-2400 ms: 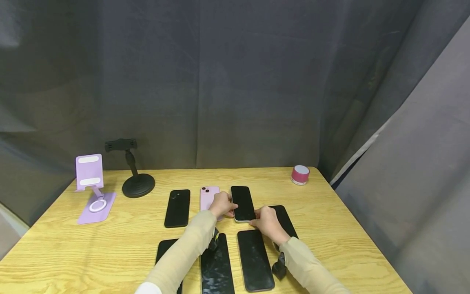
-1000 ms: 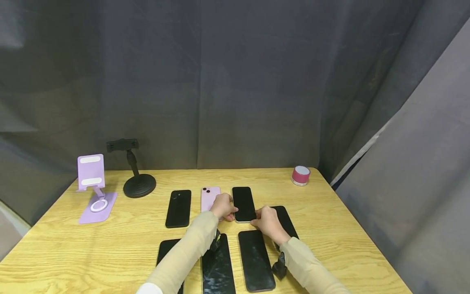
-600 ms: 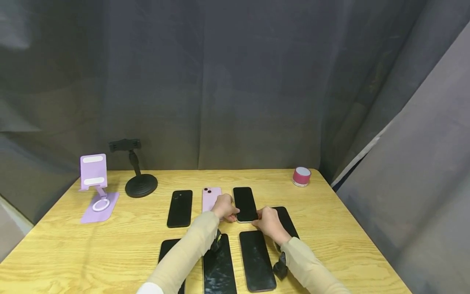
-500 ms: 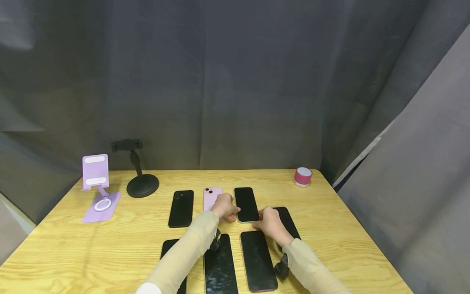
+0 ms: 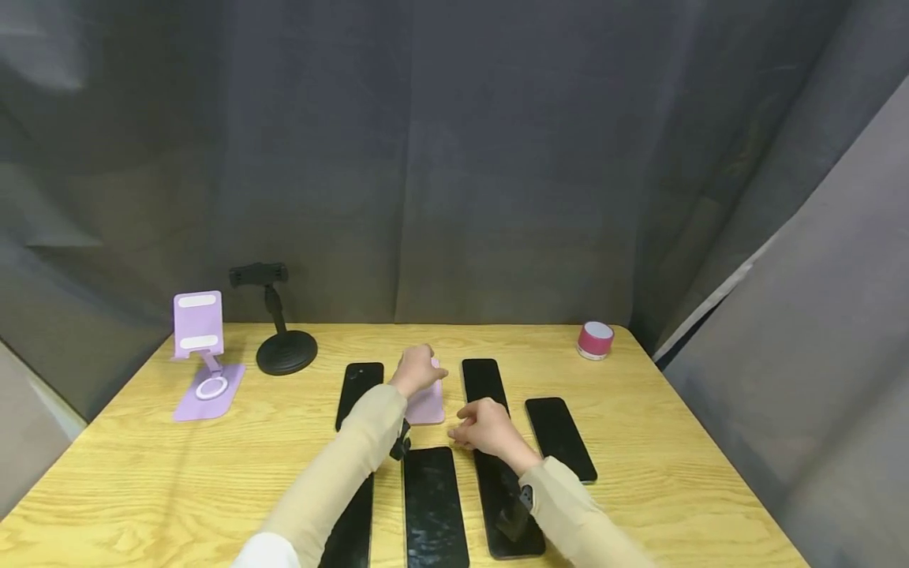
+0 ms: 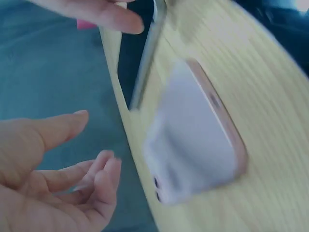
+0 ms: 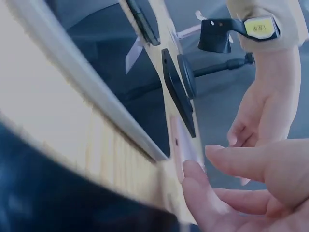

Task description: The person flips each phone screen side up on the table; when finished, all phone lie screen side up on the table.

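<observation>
My left hand is over the upper part of a pink phone, which lies back up. In the left wrist view, this hand's thumb and fingers stand apart and hold nothing. My right hand hovers by the lower end of a black phone lying screen up in the far row. Its thumb and fingers have a gap between them, with nothing held, as the right wrist view shows. Part of that black phone is hidden behind the right hand, and the pink phone's camera end behind the left.
More phones lie around: a black one at far left, one at right, and three in the near row. A purple phone stand, a black stand and a pink cylinder stand toward the back.
Both hands have let go of the far-row black phone. My left hand has lifted away and moved left over the pink phone; my right hand has shifted left. The head view has turned slightly.
</observation>
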Tool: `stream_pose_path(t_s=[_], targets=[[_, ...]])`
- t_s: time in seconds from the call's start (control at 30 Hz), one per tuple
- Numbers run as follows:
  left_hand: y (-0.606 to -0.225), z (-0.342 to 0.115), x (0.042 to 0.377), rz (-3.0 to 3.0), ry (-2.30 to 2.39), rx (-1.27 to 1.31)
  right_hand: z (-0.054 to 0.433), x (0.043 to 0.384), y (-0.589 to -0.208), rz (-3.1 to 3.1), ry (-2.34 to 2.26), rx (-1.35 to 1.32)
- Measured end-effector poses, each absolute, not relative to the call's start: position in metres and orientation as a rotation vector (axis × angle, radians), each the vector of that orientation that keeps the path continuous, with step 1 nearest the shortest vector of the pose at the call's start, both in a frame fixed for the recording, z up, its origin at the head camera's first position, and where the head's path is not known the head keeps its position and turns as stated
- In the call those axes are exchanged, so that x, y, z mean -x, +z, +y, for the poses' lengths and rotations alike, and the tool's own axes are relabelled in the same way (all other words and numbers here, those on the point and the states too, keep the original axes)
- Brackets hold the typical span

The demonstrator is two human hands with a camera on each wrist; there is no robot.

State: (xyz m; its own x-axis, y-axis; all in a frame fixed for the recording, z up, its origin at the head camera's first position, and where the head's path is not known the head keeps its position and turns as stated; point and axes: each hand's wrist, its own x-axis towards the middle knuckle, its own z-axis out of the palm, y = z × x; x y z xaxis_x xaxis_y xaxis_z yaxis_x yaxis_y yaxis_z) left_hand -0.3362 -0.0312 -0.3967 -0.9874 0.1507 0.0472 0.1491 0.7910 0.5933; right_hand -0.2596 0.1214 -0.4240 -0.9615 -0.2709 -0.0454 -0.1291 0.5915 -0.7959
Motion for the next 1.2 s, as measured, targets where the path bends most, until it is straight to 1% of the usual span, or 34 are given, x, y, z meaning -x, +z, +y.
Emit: stream_pose_path(t_s=[0.13,0.27,0.53,0.87,1.2], targets=[[-0.406,-0.045,0.345,2.985,1.020,-0.214,0.109,0.266,-0.433,2.529,-1.427,0.224],[-0.418,-0.055,0.354,2.998,1.002,-0.217,0.100,0.268,-0.437,2.496,-1.439,0.175],[-0.440,-0.065,0.367,2.997,1.029,-0.132,0.094,0.268,-0.441,2.531,-1.421,0.180],[-0.449,-0.070,0.377,2.933,0.867,-0.264,0.090,0.271,-0.447,2.611,-1.392,0.235],[-0.449,-0.065,0.372,2.960,0.834,-0.226,0.094,0.268,-0.446,2.618,-1.368,0.216]])
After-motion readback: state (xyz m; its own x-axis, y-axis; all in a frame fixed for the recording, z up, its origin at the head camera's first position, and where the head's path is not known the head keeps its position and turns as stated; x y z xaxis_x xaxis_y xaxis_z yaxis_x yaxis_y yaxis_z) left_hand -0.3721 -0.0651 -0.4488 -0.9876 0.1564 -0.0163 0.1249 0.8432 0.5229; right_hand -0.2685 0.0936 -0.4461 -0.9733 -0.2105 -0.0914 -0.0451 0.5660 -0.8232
